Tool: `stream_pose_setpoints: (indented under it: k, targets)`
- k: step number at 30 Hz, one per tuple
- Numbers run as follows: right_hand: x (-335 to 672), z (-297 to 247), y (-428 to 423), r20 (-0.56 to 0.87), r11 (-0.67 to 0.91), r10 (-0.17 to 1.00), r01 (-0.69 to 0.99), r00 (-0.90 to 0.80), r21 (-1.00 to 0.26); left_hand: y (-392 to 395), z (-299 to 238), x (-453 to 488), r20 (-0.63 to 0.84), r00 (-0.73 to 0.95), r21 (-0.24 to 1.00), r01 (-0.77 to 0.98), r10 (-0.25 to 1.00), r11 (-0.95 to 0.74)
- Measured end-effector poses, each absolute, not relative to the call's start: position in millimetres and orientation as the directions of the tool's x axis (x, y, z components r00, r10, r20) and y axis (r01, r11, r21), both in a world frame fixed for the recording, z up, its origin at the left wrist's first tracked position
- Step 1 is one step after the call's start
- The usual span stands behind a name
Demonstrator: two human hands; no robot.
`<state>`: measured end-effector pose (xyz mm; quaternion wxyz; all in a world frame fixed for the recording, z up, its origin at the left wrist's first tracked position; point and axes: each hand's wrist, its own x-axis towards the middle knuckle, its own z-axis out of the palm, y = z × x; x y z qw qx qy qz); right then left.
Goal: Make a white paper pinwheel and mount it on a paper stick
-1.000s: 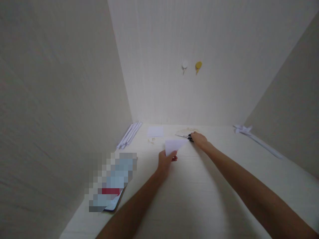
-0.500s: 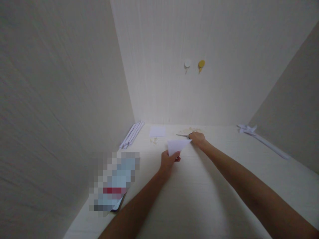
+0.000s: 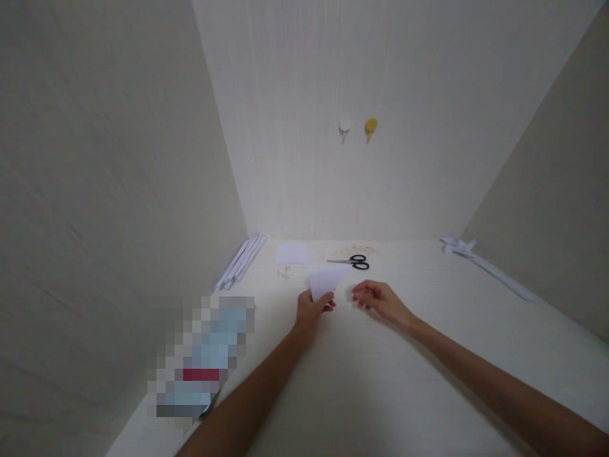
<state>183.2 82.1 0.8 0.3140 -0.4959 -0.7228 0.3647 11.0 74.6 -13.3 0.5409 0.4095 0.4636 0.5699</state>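
My left hand (image 3: 313, 311) pinches a folded piece of white paper (image 3: 326, 280) by its lower part, thumb in front. The paper has a pointed corner toward the right. To its right, my right hand (image 3: 380, 300) hovers with loosely curled fingers apart and nothing in them. Beyond the paper lie scissors (image 3: 359, 261) with black handles, blades pointing left, touched by neither hand. A flat white paper sheet (image 3: 292, 253) rests further back on the left.
Rolled white paper sticks (image 3: 240, 261) lie by the left wall. A long paper stick with a folded end (image 3: 495, 270) lies at right. Small pale rubber bands (image 3: 284, 273) are near the sheet. A blurred phone-like device (image 3: 214, 355) is front left. Two hooks (image 3: 371, 125) hang on the back wall.
My right hand has let go of the scissors and come back toward me, nearer the folded paper. My left hand keeps its hold on the paper. The view has shifted slightly.
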Motion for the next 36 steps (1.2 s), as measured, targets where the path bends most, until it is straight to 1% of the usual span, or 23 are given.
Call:
stream_pose_setpoints:
  k: [1, 2, 3, 5, 6, 8, 11, 14, 17, 19, 24, 27, 30, 36]
  targets:
    - [179.3, -3.5, 74.5, 0.069, 0.162, 0.947, 0.281, -0.315, -0.946, 74.1, -12.6, 11.3, -0.023, -0.082, 0.98, -0.2, 0.996, 0.006]
    - [174.9, -7.1, 68.3, 0.049, 0.087, 0.949, 0.111, -0.31, -0.99, 73.3, -11.7, 11.5, -0.01, -0.083, 0.987, -0.163, 0.996, -0.003]
    - [170.3, -9.8, 63.8, 0.035, 0.028, 0.952, -0.027, -0.305, -0.999, 72.3, -10.7, 11.8, 0.001, -0.085, 0.992, -0.125, 0.996, -0.012]
    - [161.7, -12.7, 59.3, 0.014, -0.057, 0.953, -0.224, -0.302, -0.973, 69.9, -8.7, 12.5, 0.033, -0.083, 0.999, -0.041, 0.996, -0.036]
    - [158.4, -13.2, 58.9, 0.016, -0.071, 0.96, -0.299, -0.28, -0.952, 68.6, -7.8, 13.0, 0.053, -0.074, 0.999, 0.002, 0.996, -0.053]
    - [154.4, -13.5, 60.3, 0.026, -0.075, 0.969, -0.394, -0.245, -0.916, 66.2, -6.7, 14.3, 0.097, -0.027, 0.993, 0.073, 0.995, -0.094]
    - [154.5, -14.7, 63.5, 0.05, -0.057, 0.975, -0.458, -0.218, -0.887, 63.3, -5.7, 16.6, 0.125, 0.063, 0.981, 0.142, 0.99, -0.133]
    - [156.6, -17.5, 64.6, 0.053, -0.043, 0.982, -0.483, -0.184, -0.875, 61.4, -5.0, 17.9, 0.159, 0.088, 0.961, 0.213, 0.983, -0.175]
    - [156.8, -19.0, 63.9, 0.051, -0.018, 0.991, -0.501, -0.124, -0.865, 60.5, -5.6, 17.6, 0.229, 0.132, 0.93, 0.263, 0.964, -0.257]
    - [156.5, -18.5, 63.6, 0.039, -0.017, 0.995, -0.528, -0.095, -0.849, 60.8, -6.9, 17.1, 0.256, 0.18, 0.921, 0.252, 0.95, -0.296]
    - [157.6, -17.3, 66.0, -0.018, -0.073, 0.995, -0.619, -0.094, -0.782, 63.3, -9.7, 15.9, 0.206, 0.235, 0.953, 0.171, 0.95, -0.249]
    - [158.8, -17.8, 67.4, -0.033, -0.086, 0.995, -0.66, -0.092, -0.746, 64.8, -9.9, 14.4, 0.229, 0.288, 0.954, 0.123, 0.93, -0.273]
    - [159.8, -16.8, 66.7, -0.036, -0.101, 0.993, -0.668, -0.111, -0.737, 65.2, -9.3, 13.2, 0.269, 0.311, 0.946, 0.091, 0.912, -0.31]
    - [161.6, -15.6, 65.1, -0.037, -0.124, 0.989, -0.651, -0.145, -0.749, 63.0, -6.1, 14.4, 0.259, 0.309, 0.952, 0.079, 0.915, -0.296]
